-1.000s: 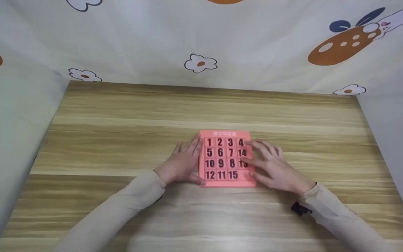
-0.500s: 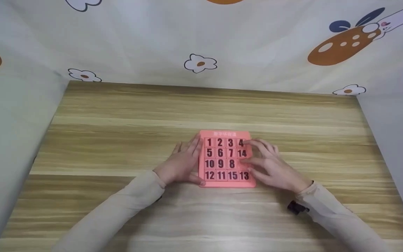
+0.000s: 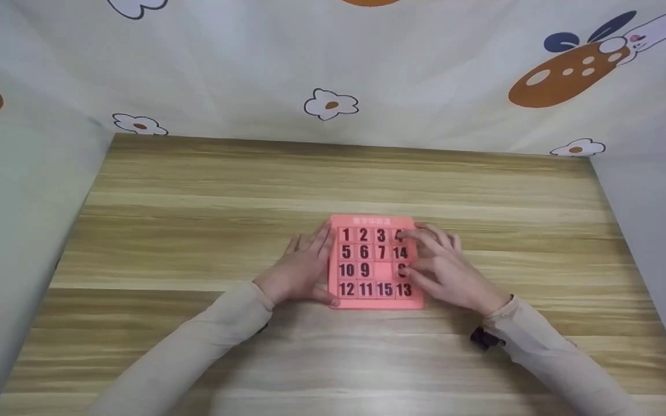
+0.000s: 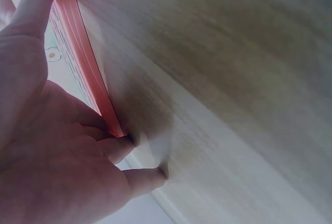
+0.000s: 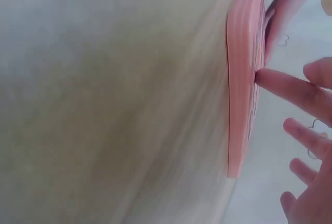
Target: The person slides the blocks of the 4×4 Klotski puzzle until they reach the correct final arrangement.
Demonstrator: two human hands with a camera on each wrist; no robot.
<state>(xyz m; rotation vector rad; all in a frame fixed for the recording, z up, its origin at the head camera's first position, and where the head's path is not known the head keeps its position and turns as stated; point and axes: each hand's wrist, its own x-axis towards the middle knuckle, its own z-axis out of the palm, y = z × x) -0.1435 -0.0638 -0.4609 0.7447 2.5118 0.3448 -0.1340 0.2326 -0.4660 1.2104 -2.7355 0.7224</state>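
A pink sliding number puzzle [image 3: 370, 303] lies flat on the wooden table. Its third row reads 10, 9, a gap [image 3: 383, 270], then the partly hidden 8 tile [image 3: 402, 269] at the right. My left hand [image 3: 301, 268] rests along the puzzle's left side, fingers straight and thumb at the near left corner. My right hand [image 3: 451, 274] is over the right side, with one fingertip on the 8 tile and another finger reaching over the 4 tile [image 3: 398, 235]. In the right wrist view, the index finger [image 5: 290, 89] touches the puzzle's top face; the other fingers are apart from it.
The wood-grain table [image 3: 223, 202] extends around the puzzle on all sides. A pale curtain [image 3: 240, 69] printed with flowers and a carrot hangs behind the far edge. Pale panels stand at left and right.
The 13 tile has slid down into the bottom right corner. Then the 8 tile has slid right, leaving the gap in the third column. My right hand has shifted slightly left; the left hand stays put.
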